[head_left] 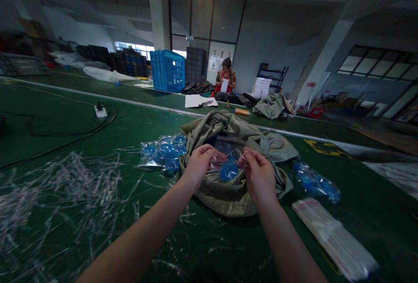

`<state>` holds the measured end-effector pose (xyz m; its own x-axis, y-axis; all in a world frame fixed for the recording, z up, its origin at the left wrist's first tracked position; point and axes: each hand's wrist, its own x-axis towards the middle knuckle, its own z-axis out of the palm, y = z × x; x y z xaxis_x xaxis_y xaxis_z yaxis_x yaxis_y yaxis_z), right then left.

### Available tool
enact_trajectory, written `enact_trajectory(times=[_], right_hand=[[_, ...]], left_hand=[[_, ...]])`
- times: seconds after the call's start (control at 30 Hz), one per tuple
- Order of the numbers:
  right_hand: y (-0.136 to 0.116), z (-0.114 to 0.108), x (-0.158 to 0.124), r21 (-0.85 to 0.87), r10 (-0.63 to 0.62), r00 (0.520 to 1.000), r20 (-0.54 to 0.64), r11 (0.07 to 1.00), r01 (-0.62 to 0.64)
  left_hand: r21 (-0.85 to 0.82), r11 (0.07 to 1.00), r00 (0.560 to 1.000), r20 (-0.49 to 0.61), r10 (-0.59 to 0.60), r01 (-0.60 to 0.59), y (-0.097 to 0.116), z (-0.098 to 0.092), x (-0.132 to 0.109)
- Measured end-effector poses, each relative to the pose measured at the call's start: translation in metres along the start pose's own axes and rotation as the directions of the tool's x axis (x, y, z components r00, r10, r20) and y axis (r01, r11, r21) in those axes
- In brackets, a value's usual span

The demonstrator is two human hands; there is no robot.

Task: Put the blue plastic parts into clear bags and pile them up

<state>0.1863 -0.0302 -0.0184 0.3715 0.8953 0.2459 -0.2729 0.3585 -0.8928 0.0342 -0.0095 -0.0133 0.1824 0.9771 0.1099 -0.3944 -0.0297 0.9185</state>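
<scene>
Left grip point(200, 165) and right grip point(257, 174) are each pinched together on the upper edge of a clear plastic bag point(215, 165) holding a round blue item point(228, 171), above an olive woven sack point(225, 200) mid-desk point(65, 130). Bagged blue pieces point(163, 154) lie just left of the sack, another bagged blue bunch point(315, 182) just right, and a stack of clear bags point(333, 239) toward the desk's near right edge.

The left forearm point(137, 239) rises from 7 o'clock and the right forearm point(287, 248) from 5 o'clock; both are bare and slender, narrowing to slim wrists; nothing worn shows on them up to the lower edge of the view; the left hand point(199, 165) and right hand point(259, 174) are small and smooth-backed; the fingers point(250, 156) are slim; the nails are too small to tell.
</scene>
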Motion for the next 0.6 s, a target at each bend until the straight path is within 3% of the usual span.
enact_trajectory(times=[0.13, 0.2, 0.23, 0.3, 0.33, 0.4, 0.5, 0.6], right_hand=[[0.004, -0.003, 0.002, -0.061, -0.030, 1.000, -0.002, 0.998, 0.030], [0.005, -0.003, 0.002, -0.128, -0.059, 0.998, -0.007, 0.990, 0.058], [0.004, -0.003, 0.001, -0.179, -0.080, 0.997, -0.006, 0.981, 0.078], [0.001, -0.003, -0.002, -0.302, -0.125, 0.992, 0.013, 0.945, 0.123], [-0.001, -0.002, -0.004, -0.361, -0.142, 0.989, 0.036, 0.921, 0.145], [-0.005, 0.000, -0.009, -0.453, -0.165, 0.982, 0.092, 0.871, 0.188], [-0.009, 0.004, -0.015, -0.518, -0.193, 0.963, 0.188, 0.814, 0.264], [-0.011, 0.006, -0.020, -0.529, -0.224, 0.926, 0.303, 0.769, 0.359]], left_hand=[[0.012, 0.997, 0.998, -0.001, -0.070, 0.070, -0.004, -0.002, 0.004], [0.098, 0.990, 0.995, -0.016, -0.098, 0.099, -0.007, -0.005, 0.007], [0.193, 0.979, 0.997, -0.047, -0.061, 0.069, -0.008, -0.006, 0.008], [0.461, 0.881, 0.978, -0.114, 0.175, -0.104, -0.009, -0.007, 0.007], [0.594, 0.773, 0.935, -0.090, 0.342, -0.225, -0.009, -0.007, 0.005], [0.744, 0.495, 0.801, 0.088, 0.592, -0.448, -0.006, -0.005, -0.001], [0.730, 0.216, 0.655, 0.390, 0.647, -0.648, 0.001, 0.000, -0.012], [0.722, 0.112, 0.613, 0.483, 0.625, -0.683, 0.004, 0.004, -0.017]])
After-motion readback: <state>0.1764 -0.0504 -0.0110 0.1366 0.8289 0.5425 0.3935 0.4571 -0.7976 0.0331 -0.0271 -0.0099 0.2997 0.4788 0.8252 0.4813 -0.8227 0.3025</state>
